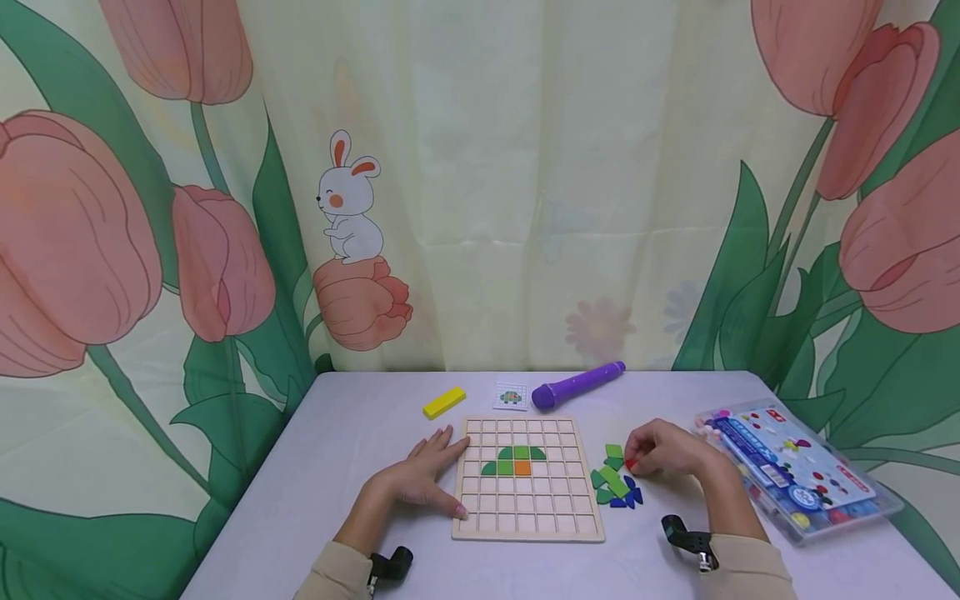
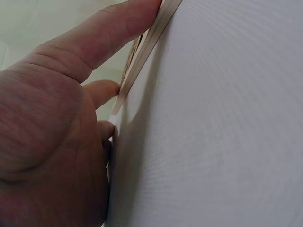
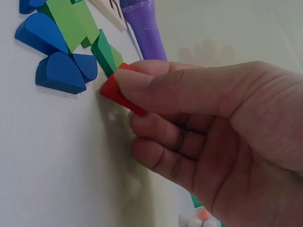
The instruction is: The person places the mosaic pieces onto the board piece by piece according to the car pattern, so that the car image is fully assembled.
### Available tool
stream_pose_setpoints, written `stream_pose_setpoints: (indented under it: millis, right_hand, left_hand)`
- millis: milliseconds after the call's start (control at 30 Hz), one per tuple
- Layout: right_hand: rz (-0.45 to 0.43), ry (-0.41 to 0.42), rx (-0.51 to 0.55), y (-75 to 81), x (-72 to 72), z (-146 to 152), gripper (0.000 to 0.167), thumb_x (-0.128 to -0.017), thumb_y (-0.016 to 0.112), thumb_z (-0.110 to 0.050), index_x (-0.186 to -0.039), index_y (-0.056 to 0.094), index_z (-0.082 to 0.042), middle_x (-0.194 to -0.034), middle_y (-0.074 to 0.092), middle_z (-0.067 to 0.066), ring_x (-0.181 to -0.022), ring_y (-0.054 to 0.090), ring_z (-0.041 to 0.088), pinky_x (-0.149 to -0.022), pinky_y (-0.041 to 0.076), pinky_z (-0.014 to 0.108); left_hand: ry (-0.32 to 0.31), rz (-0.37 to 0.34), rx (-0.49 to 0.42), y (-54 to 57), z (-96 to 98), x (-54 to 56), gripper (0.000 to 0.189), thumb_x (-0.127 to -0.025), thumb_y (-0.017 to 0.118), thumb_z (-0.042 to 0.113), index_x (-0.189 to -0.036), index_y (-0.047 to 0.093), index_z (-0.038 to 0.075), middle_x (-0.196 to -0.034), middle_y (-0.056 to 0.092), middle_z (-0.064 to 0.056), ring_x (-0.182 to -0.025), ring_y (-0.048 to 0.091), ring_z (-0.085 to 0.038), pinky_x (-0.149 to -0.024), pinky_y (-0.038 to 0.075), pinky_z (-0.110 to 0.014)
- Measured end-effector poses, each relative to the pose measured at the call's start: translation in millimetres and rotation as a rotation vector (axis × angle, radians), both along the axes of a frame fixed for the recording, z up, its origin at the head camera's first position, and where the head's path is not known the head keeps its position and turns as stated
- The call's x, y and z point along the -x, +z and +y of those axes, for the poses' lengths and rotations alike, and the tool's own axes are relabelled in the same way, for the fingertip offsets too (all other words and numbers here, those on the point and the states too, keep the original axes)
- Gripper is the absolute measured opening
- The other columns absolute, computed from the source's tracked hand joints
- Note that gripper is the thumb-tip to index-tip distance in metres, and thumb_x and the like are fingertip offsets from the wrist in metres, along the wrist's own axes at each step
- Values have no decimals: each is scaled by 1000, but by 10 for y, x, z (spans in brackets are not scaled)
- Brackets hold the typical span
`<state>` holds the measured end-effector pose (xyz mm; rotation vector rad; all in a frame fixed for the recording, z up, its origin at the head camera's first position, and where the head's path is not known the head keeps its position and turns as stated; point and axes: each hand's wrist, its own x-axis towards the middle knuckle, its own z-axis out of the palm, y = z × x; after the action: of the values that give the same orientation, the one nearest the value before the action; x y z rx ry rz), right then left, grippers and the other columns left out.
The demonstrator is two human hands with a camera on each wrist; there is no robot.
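Observation:
My left hand (image 1: 422,477) lies spread at the left edge of a wooden grid board (image 1: 527,505), thumb and forefinger touching its frame. In the left wrist view the thumb rests along the board's rim (image 2: 150,52). Green pieces (image 1: 506,468) and an orange square (image 1: 522,468) fill some cells near the board's upper middle. Right of the board, my right hand (image 1: 666,450) pinches a small red block (image 3: 122,93) between thumb and forefinger. Beside those fingertips lie loose green blocks (image 3: 71,23) and blue blocks (image 3: 60,73), several with rounded sides.
Behind the board are a yellow bar (image 1: 444,402), a small pattern card (image 1: 511,396) and a purple microphone-shaped object (image 1: 577,387). A clear plastic case (image 1: 802,471) with colourful contents stands at the right, close to my right forearm. A printed curtain (image 1: 480,183) hangs behind the table.

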<state>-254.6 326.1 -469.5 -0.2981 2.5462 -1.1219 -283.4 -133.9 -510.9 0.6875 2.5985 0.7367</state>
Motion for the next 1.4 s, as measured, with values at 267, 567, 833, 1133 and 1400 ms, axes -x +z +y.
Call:
stream_pose_setpoints:
  millis: [267, 567, 833, 1133, 1400]
  right_hand:
    - [71, 47, 45, 35, 35, -85, 18, -93, 73, -5, -111, 77, -4, -99, 74, 9, -91, 60, 21, -81, 49, 31]
    - [166, 92, 121, 6, 116, -383, 20, -97, 70, -8, -117, 75, -3, -101, 70, 11, -89, 58, 20, -74, 50, 24]
    - [267, -18, 188, -52, 189, -674, 23, -98, 71, -12, -120, 73, -4, -95, 64, 6, -89, 55, 21, -72, 47, 24]
    - [394, -109, 175, -55, 187, -973, 23, -96, 73, -7, -119, 75, -6, -99, 73, 3, -87, 60, 20, -74, 54, 21]
    - [381, -80, 148, -81, 171, -1127, 17, -96, 71, -4, -111, 78, -10, -92, 71, 0, -81, 59, 17, -70, 52, 23]
  left_hand:
    - [0, 0, -2, 12, 7, 0, 122, -66, 87, 68, -166, 29, 30, -177, 7, -11, -164, 1, -31, -130, 3, -62]
    - [0, -2, -1, 5, 5, 1, 122, -66, 88, 67, -166, 29, 29, -177, 7, -12, -164, 0, -31, -130, 4, -61]
    - [12, -13, -2, 8, 16, -3, 121, -66, 88, 66, -166, 29, 29, -176, 8, -12, -164, 1, -32, -130, 4, -62]
    - [16, -10, -6, 17, 13, -8, 121, -66, 89, 65, -165, 30, 30, -177, 7, -11, -164, 0, -30, -130, 4, -61]
    - [2, -2, 0, 6, 10, 7, 122, -66, 88, 66, -166, 29, 29, -177, 7, -12, -164, 0, -31, -131, 3, -60]
